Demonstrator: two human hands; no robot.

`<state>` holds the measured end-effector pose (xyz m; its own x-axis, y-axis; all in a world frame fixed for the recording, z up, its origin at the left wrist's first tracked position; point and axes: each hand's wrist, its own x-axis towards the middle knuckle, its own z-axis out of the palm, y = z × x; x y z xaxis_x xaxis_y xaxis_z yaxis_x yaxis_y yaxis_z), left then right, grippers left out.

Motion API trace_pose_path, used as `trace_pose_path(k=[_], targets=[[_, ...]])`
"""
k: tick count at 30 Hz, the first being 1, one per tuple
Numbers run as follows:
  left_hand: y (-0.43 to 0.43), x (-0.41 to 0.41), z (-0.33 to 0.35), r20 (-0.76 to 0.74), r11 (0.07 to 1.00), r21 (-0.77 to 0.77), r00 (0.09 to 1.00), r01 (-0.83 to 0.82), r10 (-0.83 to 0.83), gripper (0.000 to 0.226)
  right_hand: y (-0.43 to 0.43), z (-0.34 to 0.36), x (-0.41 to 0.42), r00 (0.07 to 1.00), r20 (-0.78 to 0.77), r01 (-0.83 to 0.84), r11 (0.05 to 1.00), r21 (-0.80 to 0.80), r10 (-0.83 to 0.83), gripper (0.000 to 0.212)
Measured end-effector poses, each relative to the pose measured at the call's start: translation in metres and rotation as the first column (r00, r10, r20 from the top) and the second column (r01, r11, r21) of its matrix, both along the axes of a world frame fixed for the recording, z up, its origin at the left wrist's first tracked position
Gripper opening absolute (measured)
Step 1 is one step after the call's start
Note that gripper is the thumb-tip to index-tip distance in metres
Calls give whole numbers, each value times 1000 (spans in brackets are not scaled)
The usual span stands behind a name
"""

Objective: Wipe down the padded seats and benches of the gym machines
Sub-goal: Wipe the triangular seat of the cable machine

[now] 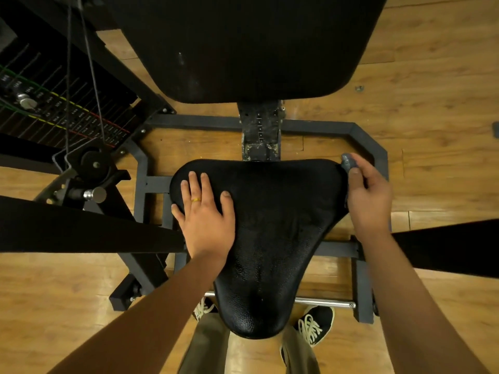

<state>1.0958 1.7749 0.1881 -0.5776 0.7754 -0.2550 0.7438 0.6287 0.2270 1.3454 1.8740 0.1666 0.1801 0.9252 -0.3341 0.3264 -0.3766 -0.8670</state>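
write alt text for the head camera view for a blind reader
Seen from above, a person's left hand lies flat on the left side of a black triangular padded seat, while the right hand grips a dark grey cloth at the seat's far right corner. Beyond it are a black padded backrest and a grey metal frame on a wooden floor.

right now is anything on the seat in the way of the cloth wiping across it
Only the left hand, resting flat on the left side of the seat. The right hand holds the cloth at the far right corner; the padding between them shows nothing else on it.
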Motion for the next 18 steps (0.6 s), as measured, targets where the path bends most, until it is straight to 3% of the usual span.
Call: trace_pose_path(k=[2, 6, 8, 12, 16, 18], targets=[[0, 0, 0, -8, 1000, 9, 1000, 1, -1, 63, 0, 7, -6, 999, 15, 52, 999, -13, -52, 36], [-1, 0, -3, -4, 1000, 20, 1000, 8, -8, 63, 35, 12, -3, 994, -106, -48, 975, -215, 26, 27], [-1, -1, -3, -4, 1000, 22, 1000, 6, -6, 63, 40, 11, 1, 993, -116, -52, 970, -239, 25, 22], [-1, 0, -1, -8, 1000, 24, 1000, 14, -14, 62, 0, 13, 3, 980, -137, 117, 975, -187, -144, 28], [-1, 0, 0, -8, 1000, 10, 1000, 15, -15, 63, -52, 16, -16, 950, -33, 306, 949, -73, -309, 39], [-1, 0, 1, -16, 1000, 4, 1000, 24, -24, 63, -52, 15, -27, 903, -112, 402, 908, -119, -415, 40]])
